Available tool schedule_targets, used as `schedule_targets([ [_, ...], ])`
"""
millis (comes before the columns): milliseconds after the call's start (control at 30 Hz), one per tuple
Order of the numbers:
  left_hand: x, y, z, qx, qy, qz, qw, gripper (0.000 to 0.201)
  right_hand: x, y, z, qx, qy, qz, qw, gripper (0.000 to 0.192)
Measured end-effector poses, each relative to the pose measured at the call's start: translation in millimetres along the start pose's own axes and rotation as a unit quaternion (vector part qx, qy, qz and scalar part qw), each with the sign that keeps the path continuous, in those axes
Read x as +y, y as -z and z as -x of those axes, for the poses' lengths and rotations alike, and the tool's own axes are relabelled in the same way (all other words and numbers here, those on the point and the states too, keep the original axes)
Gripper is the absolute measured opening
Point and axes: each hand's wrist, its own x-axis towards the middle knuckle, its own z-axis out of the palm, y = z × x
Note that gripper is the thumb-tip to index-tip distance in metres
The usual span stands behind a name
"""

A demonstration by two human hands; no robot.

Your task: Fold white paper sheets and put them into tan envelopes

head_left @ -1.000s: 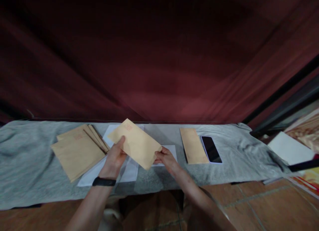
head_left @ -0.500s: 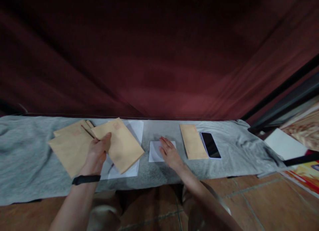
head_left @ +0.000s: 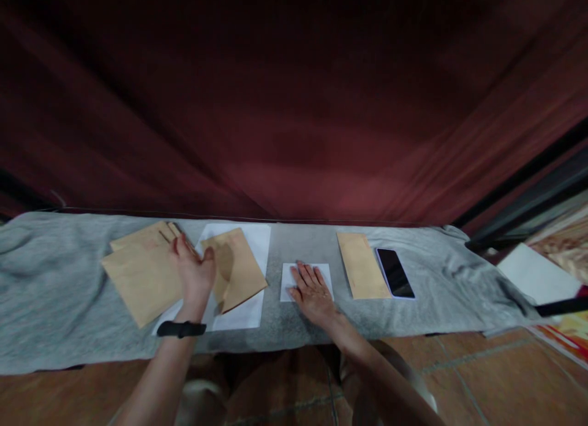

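Observation:
My left hand (head_left: 193, 273) hovers open, palm turned up, just left of a tan envelope (head_left: 236, 268) that lies on white paper sheets (head_left: 248, 313). A black band sits on that wrist. My right hand (head_left: 312, 288) lies flat, fingers spread, on a small folded white paper (head_left: 287, 278) in the middle of the grey cloth (head_left: 55, 303). A stack of tan envelopes (head_left: 138, 273) lies left of my left hand.
Another tan envelope (head_left: 362, 265) and a black phone (head_left: 395, 273) lie to the right on the cloth. A dark red curtain (head_left: 294, 108) hangs behind. White card (head_left: 537, 273) and printed sheets sit at far right. Brown tiled floor (head_left: 482, 383) below.
My left hand carried the tan envelope leftward, set it on the white sheets and let go. My right hand released the envelope and came down flat on the small white paper.

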Motion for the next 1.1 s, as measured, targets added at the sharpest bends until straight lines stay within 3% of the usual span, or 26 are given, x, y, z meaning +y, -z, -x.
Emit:
schedule_targets([
  [33, 8, -5.1, 12, -0.01, -0.047, -0.014, 0.999, 0.06, 0, 0, 0, 0.0, 0.002, 0.0, 1.0, 0.055],
  [100, 24, -20.8, 46, -0.112, -0.135, -0.014, 0.984, 0.048, 1, 1, -2, -0.001, 0.002, -0.002, 1.0, 0.054],
  [200, 39, -48.8, 109, -0.261, -0.24, -0.048, 0.934, 0.052, 6, 2, -2, 0.0, -0.015, 0.0, 1.0, 0.053],
  [300, 37, -65.3, 157, -0.324, -0.305, -0.124, 0.887, 0.06, 13, 2, -1, 0.003, -0.03, 0.007, 1.0, 0.053],
  [433, 29, -66.5, 177, -0.316, -0.339, -0.195, 0.865, 0.063, 26, 5, 4, 0.01, -0.046, 0.014, 0.999, 0.052],
  [733, 37, -66.9, 181, -0.3, -0.32, -0.244, 0.865, 0.063, 45, 19, 8, -0.001, -0.091, 0.032, 0.995, 0.051],
  [900, 41, -65.6, 181, -0.295, -0.327, -0.232, 0.868, 0.061, 37, 19, 7, 0.024, -0.053, 0.025, 0.998, 0.053],
  [1100, 36, -65.7, 180, -0.295, -0.347, -0.213, 0.864, 0.059, 29, 11, 10, 0.005, -0.023, 0.008, 1.0, 0.052],
])
